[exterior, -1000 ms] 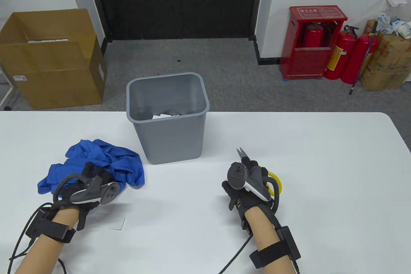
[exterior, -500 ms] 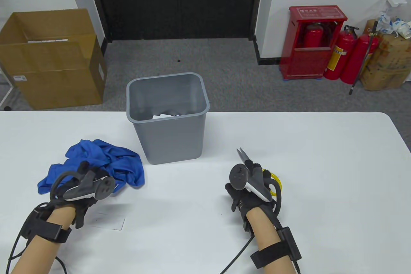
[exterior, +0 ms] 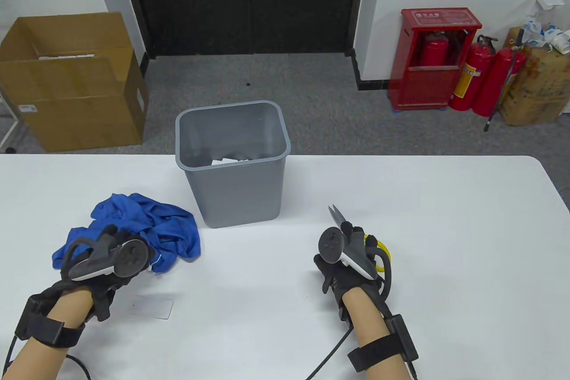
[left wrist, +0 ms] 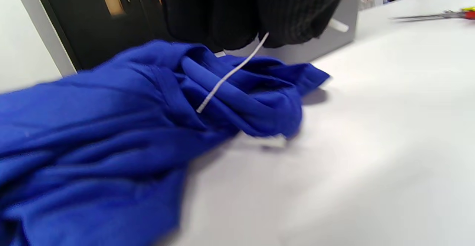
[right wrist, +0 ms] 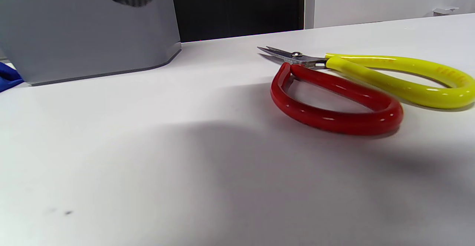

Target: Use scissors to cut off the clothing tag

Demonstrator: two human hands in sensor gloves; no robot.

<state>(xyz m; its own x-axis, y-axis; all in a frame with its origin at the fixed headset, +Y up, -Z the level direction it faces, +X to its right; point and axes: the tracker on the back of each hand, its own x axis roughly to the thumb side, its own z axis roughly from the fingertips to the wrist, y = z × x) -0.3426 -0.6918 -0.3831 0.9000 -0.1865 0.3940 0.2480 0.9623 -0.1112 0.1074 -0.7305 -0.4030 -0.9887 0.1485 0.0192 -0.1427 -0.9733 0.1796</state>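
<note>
A crumpled blue garment lies on the white table at the left. My left hand is over its near edge. In the left wrist view a white tag string runs from my fingertips down onto the garment. Scissors with one red and one yellow handle lie flat on the table right of the bin. My right hand hovers over their handles. The right wrist view shows the scissors free, with no finger on them.
A grey bin stands between the garment and the scissors, with white scraps inside. A white card lies on the table near my left wrist. Beyond the table's far edge are a cardboard box and fire extinguishers.
My left hand has drawn back toward the lower left along the garment's near edge. My right hand has barely moved over the scissors.
</note>
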